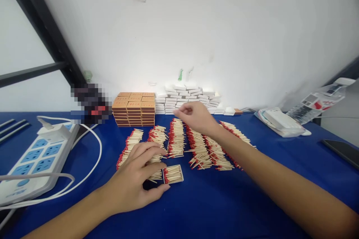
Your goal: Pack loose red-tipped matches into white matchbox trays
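Note:
A small white matchbox tray [182,176], filled with red-tipped matches [172,174], lies on the blue table. My left hand [137,175] is at the tray's left side, thumb and fingers apart, the thumb tip by its lower left corner. Whether it touches the tray I cannot tell. My right hand [196,116] hovers above the far ends of the match rows, thumb and fingers closed in a pinch; anything between the fingertips is too small to make out. Loose matches lie in several rows, including a middle row [176,140] and a right one [200,149].
Behind the rows stand stacked orange matchboxes [134,108] and piled white trays [182,99] against the wall. A power strip [42,160] with white cables [99,153] occupies the left. Plastic-wrapped packs [280,121] and a dark phone-like slab [340,151] lie at right.

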`<state>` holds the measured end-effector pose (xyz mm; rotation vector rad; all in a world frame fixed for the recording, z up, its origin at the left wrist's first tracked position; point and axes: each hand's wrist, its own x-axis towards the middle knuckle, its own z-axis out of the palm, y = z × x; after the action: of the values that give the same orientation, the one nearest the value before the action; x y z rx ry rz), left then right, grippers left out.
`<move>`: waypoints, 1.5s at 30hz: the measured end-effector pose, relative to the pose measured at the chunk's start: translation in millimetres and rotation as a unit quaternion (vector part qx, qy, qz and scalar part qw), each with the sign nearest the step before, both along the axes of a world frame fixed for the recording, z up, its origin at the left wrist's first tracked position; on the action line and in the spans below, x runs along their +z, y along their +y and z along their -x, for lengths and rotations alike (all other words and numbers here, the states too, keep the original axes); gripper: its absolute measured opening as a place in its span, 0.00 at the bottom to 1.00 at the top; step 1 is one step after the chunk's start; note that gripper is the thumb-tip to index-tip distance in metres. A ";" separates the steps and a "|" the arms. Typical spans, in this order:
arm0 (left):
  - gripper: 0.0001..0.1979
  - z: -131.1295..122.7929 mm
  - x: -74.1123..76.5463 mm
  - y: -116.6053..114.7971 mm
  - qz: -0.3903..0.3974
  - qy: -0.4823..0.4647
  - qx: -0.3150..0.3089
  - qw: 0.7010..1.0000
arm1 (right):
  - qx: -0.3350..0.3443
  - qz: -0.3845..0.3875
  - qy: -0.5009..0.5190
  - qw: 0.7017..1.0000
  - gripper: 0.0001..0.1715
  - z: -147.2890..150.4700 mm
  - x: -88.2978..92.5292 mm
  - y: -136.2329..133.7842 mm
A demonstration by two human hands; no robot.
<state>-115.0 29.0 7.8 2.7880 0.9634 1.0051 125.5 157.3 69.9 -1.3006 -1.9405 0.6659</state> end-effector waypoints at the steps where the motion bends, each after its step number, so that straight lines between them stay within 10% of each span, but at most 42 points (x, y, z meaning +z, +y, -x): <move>1: 0.12 0.3 -0.1 0.1 -0.001 0.001 -0.001 1.000 | 0.005 0.048 0.044 0.998 0.18 20.0 0.3 2.7; 6: 0.13 2.0 -0.6 -1.1 -0.003 -0.004 -0.002 1.000 | -0.032 0.122 0.131 0.983 0.27 76.8 -1.2 24.8; 15: 0.13 6.3 2.7 3.5 -0.021 -0.022 0.011 0.999 | -0.026 0.201 0.188 0.961 0.27 90.9 2.4 34.8; 22: 0.14 12.2 7.5 13.2 -0.069 -0.064 0.069 0.993 | -0.011 0.153 0.201 0.967 0.15 28.6 21.0 9.1; 28: 0.14 14.7 9.5 17.8 -0.103 -0.104 0.138 0.980 | 0.097 0.221 0.179 0.954 0.16 -30.5 -3.7 -43.6; 45: 0.12 10.4 2.8 16.1 -0.095 -0.094 0.136 0.982 | 0.128 0.249 0.224 0.933 0.26 -24.1 -40.6 -71.1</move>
<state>-125.4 45.1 10.6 2.6871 1.3080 1.4366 149.6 86.2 29.3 -1.0491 -1.6193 1.5225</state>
